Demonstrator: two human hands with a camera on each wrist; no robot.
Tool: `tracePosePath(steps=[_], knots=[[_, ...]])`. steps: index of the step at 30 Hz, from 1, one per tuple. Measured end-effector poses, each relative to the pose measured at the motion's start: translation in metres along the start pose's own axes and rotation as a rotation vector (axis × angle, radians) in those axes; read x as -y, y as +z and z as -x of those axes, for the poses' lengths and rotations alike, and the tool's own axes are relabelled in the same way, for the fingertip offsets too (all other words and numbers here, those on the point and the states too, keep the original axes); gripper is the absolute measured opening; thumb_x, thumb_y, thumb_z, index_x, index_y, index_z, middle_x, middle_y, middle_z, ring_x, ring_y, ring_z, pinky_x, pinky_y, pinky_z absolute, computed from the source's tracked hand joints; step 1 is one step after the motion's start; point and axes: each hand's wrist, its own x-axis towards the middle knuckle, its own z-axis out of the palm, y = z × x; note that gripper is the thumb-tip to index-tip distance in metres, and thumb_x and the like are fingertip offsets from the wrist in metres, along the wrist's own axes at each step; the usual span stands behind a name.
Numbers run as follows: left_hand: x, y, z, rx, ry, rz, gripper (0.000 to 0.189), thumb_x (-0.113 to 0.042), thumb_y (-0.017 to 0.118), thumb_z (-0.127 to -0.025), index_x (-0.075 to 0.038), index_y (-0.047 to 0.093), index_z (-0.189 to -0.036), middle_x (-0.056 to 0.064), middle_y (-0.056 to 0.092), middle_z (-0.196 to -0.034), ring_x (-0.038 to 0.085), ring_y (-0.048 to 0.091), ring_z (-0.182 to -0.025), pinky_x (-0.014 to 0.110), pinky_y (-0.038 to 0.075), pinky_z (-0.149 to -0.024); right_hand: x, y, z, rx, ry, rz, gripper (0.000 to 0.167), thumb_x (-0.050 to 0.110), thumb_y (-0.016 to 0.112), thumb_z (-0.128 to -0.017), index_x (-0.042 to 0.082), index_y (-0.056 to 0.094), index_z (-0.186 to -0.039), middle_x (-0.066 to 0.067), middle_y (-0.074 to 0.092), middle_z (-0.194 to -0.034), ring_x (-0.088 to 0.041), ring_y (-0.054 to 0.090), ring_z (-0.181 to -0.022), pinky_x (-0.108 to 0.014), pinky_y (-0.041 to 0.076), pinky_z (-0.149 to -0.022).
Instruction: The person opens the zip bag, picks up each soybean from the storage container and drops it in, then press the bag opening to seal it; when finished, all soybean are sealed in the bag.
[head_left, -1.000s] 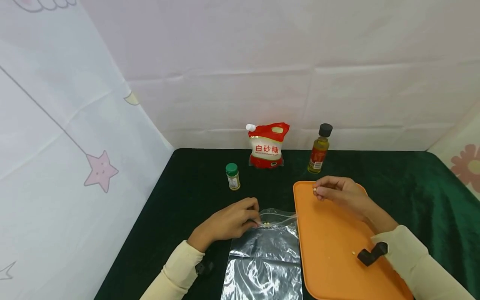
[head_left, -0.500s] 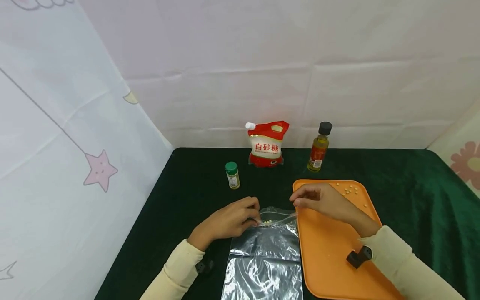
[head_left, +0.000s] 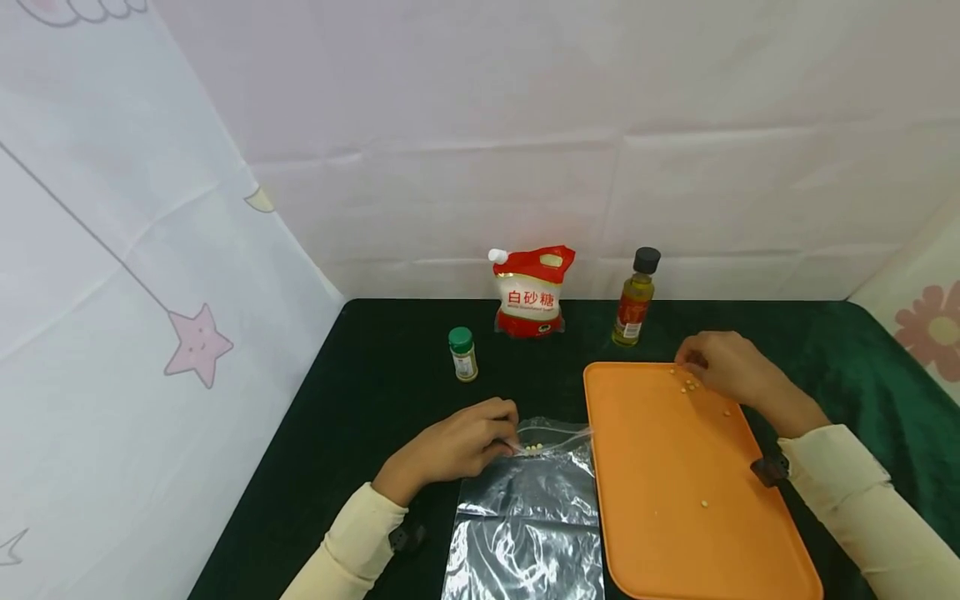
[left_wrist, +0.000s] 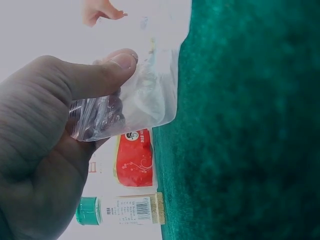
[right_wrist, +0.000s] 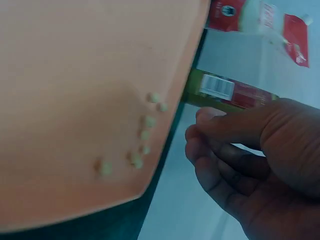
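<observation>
A clear zip-lock bag (head_left: 528, 525) lies at the front middle of the table. My left hand (head_left: 459, 440) pinches the left side of its mouth between thumb and fingers; the left wrist view shows the thumb (left_wrist: 107, 75) on the plastic. Several small pale yellow beans, like soybeans (head_left: 533, 448), sit just inside the mouth. To the right is an orange tray (head_left: 652, 467) with several loose beans (right_wrist: 148, 121) near its far right corner. Above that corner hovers my right hand (head_left: 731, 371), fingers loosely bent. Nothing shows between its thumb and fingertips.
A green-capped seasoning jar (head_left: 463, 354) stands behind the bag. Farther back are a red and white sugar pouch (head_left: 529, 292) and an oil bottle (head_left: 633, 300) with a black cap. One bean (head_left: 704, 503) lies alone nearer the tray's front. Dark green cloth covers the table.
My right hand went left with a bean toward the bag's mouth, then back right to the tray's far corner, where no bean shows in it. My left hand keeps its hold on the bag.
</observation>
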Motion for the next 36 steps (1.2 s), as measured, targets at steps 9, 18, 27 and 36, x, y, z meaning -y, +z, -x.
tracePosePath(steps=[9, 18, 27, 36], knots=[[-0.001, 0.002, 0.001, 0.008, -0.002, -0.002, 0.009, -0.01, 0.074, -0.092, -0.012, 0.077, -0.101, -0.007, 0.052, -0.102, 0.004, 0.046, -0.093, 0.012, 0.044, -0.082, -0.006, 0.034, -0.009, -0.003, 0.008, 0.036, 0.007, 0.003, 0.07, -0.091, 0.003, 0.074, -0.098, -0.005, 0.064, -0.088, -0.019, 0.055, -0.074, -0.041, 0.054, -0.069], [0.001, 0.002, 0.0, 0.002, -0.005, -0.002, 0.009, -0.009, 0.074, -0.092, -0.013, 0.077, -0.1, -0.007, 0.052, -0.101, 0.005, 0.046, -0.092, 0.013, 0.044, -0.08, 0.0, 0.026, -0.004, -0.048, 0.111, -0.303, 0.018, 0.025, 0.066, -0.099, 0.01, 0.074, -0.107, -0.005, 0.07, -0.099, -0.023, 0.061, -0.086, -0.04, 0.055, -0.076], [0.002, 0.0, 0.0, 0.016, -0.011, -0.003, 0.009, -0.009, 0.073, -0.093, -0.012, 0.077, -0.1, -0.007, 0.052, -0.102, 0.004, 0.046, -0.093, 0.013, 0.044, -0.081, -0.006, 0.029, 0.008, 0.125, 0.072, -1.432, 0.033, 0.01, 0.058, -0.103, -0.011, 0.058, -0.128, -0.009, 0.069, -0.108, -0.022, 0.062, -0.094, -0.028, 0.055, -0.087], [0.001, 0.0, 0.0, 0.016, -0.012, 0.012, 0.009, -0.009, 0.073, -0.093, -0.012, 0.077, -0.101, -0.006, 0.052, -0.103, 0.005, 0.046, -0.093, 0.013, 0.044, -0.081, 0.047, 0.033, 0.006, 0.121, -0.001, -1.127, 0.037, 0.024, 0.066, -0.099, -0.004, 0.063, -0.123, -0.011, 0.067, -0.109, -0.028, 0.06, -0.095, -0.033, 0.055, -0.088]])
